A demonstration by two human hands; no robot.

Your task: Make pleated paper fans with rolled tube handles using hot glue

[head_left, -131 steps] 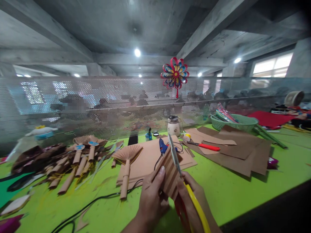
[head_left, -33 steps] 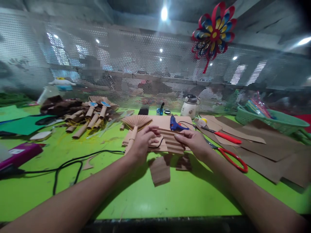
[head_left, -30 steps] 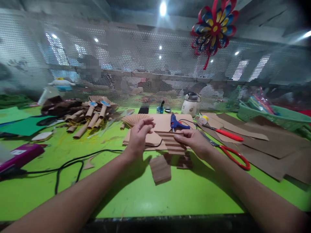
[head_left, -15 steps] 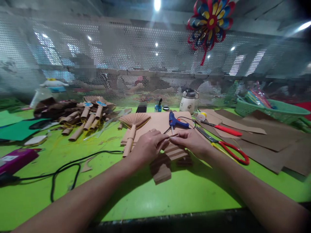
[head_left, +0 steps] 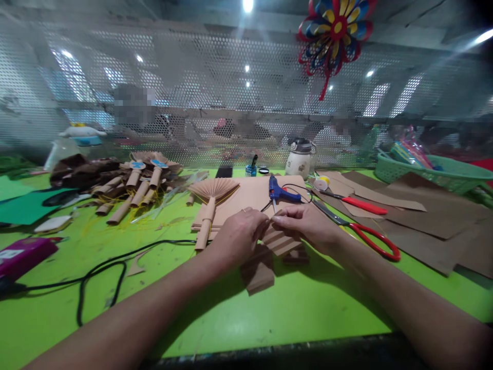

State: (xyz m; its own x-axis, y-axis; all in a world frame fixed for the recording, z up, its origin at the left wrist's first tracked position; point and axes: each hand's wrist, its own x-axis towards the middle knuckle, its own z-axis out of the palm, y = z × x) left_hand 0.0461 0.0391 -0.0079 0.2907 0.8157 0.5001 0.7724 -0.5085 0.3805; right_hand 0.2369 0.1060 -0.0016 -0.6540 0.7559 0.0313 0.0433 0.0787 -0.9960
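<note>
My left hand and my right hand meet over the middle of the table, fingertips pinched almost together. Between them is the upper edge of a pleated sheet of brown paper, its folds hanging below my fingers. Under it lie more folded brown paper and a darker folded piece. Just beyond my fingers rests a blue glue gun on a stack of tan paper. A finished-looking paper fan with a rolled handle lies left of my left hand.
Red-handled scissors and a red-handled tool lie on the right beside brown paper sheets. Several paper fans are heaped at left. A black cord crosses the table. A green basket and a white bottle stand behind.
The view has shifted slightly. Both hands keep their pinch on the pleated paper, with only small finger movement.
</note>
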